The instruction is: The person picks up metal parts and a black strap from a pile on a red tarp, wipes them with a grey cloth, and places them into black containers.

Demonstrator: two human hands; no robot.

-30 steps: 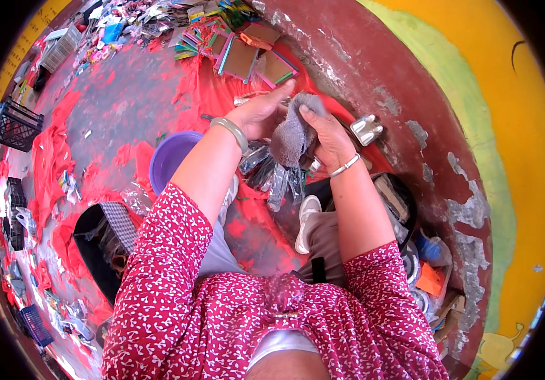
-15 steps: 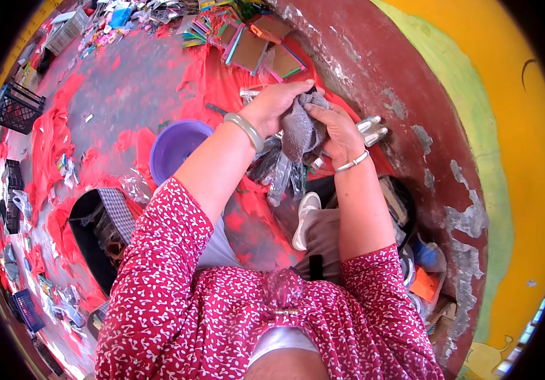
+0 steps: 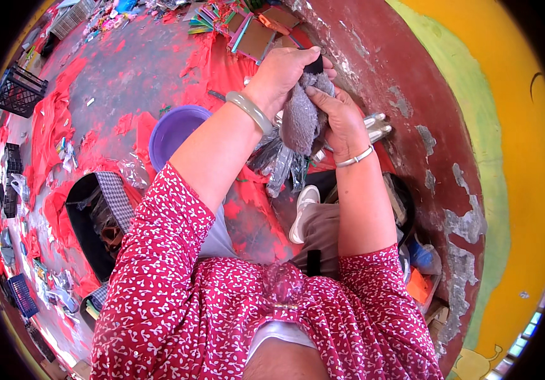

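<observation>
A grey, fuzzy piece of cloth (image 3: 300, 123) with a black part (image 3: 315, 65) at its top is held up in front of me; its exact kind is unclear. My left hand (image 3: 283, 71) is closed on the top near the black part, its fingers partly behind it. My right hand (image 3: 346, 124) pinches the cloth's right side, thumb in front. The lower end of the cloth hangs loose. Below it lie dark items in clear plastic wrapping (image 3: 280, 168), partly hidden by the cloth and my wrist.
A purple basin (image 3: 158, 144) stands left of my left forearm. Open dark bags (image 3: 85, 237) flank my legs. Flat boards with coloured edges (image 3: 255, 39) lie beyond my hands, beside the peeling red wall (image 3: 412, 82). Black crates (image 3: 20, 92) and scattered goods are far left.
Both hands have moved slightly up and away with the cloth. The black part at its top now shows more plainly, and the cloth hangs straighter.
</observation>
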